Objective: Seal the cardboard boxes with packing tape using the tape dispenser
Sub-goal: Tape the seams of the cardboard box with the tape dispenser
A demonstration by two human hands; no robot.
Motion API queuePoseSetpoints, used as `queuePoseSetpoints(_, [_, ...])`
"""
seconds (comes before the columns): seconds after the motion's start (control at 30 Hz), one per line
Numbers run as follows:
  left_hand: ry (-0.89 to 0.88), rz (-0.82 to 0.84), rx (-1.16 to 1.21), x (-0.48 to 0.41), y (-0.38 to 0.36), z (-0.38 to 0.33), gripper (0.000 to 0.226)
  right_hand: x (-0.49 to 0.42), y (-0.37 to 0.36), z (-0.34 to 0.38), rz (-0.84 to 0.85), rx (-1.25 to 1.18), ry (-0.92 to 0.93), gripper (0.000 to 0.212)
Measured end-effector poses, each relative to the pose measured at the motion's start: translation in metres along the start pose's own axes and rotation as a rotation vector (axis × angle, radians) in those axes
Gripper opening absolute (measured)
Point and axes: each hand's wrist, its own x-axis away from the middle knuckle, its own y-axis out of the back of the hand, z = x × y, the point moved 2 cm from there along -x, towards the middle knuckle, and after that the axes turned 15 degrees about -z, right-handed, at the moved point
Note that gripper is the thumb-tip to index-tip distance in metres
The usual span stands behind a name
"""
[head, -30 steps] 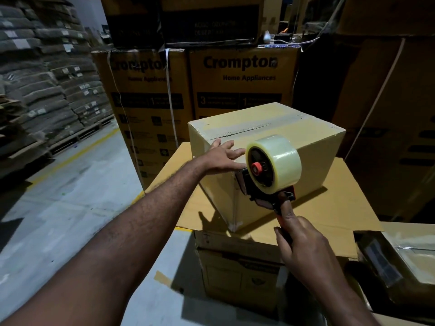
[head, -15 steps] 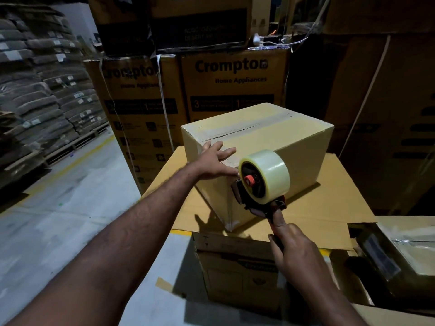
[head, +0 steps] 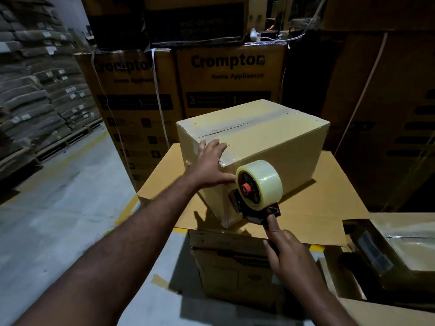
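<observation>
A plain yellow-brown cardboard box [head: 277, 142] stands on a flat cardboard sheet [head: 329, 203], its top seam covered with clear tape. My left hand [head: 211, 163] lies flat over the box's near top corner, fingers straight, pressing tape down. My right hand [head: 289, 257] grips the handle of a tape dispenser [head: 256, 198], index finger stretched along the handle. The dispenser carries a big roll of clear tape [head: 266, 182] and sits against the box's near side, low down.
The sheet rests on a printed carton [head: 235, 274]. Tall Crompton cartons [head: 226, 74] rise right behind. Sacks are stacked on pallets [head: 40, 90] at left, past a grey floor with a yellow line. More boxes [head: 404, 245] sit at lower right.
The dispenser has travelled down the near side of the box. My left hand shifted from that side up onto the top corner.
</observation>
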Motion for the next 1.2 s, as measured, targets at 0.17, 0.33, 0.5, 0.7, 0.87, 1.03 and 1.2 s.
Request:
queuePoseSetpoints(0.17, [-0.011, 0.006, 0.059, 0.007, -0.003, 0.002, 0.117, -0.003, -0.010, 0.007, -0.017, 0.046, 0.014, 0.106])
queuePoseSetpoints(0.33, [-0.067, 0.080, 0.099, 0.014, -0.003, 0.010, 0.120, -0.002, -0.006, 0.015, -0.017, 0.096, 0.001, 0.098])
queuePoseSetpoints(0.5, [-0.089, 0.099, 0.010, 0.015, -0.001, 0.008, 0.126, -0.014, -0.001, 0.024, 0.040, 0.067, -0.032, 0.091])
queuePoseSetpoints(0.7, [-0.016, 0.084, -0.021, 0.010, -0.003, 0.009, 0.127, -0.015, -0.010, 0.030, 0.038, -0.082, -0.133, 0.087])
queuePoseSetpoints(0.87, [0.038, 0.082, 0.010, 0.013, -0.007, 0.009, 0.125, -0.015, -0.007, 0.027, 0.061, 0.142, 0.010, 0.093])
queuePoseSetpoints(1.03, [0.071, 0.047, 0.028, 0.017, -0.007, 0.004, 0.126, -0.018, -0.008, 0.033, 0.054, 0.019, -0.081, 0.090])
queuePoseSetpoints(1.2, [0.109, -0.002, 0.048, 0.021, -0.010, -0.001, 0.127, -0.011, -0.009, 0.040, 0.050, 0.034, -0.131, 0.089])
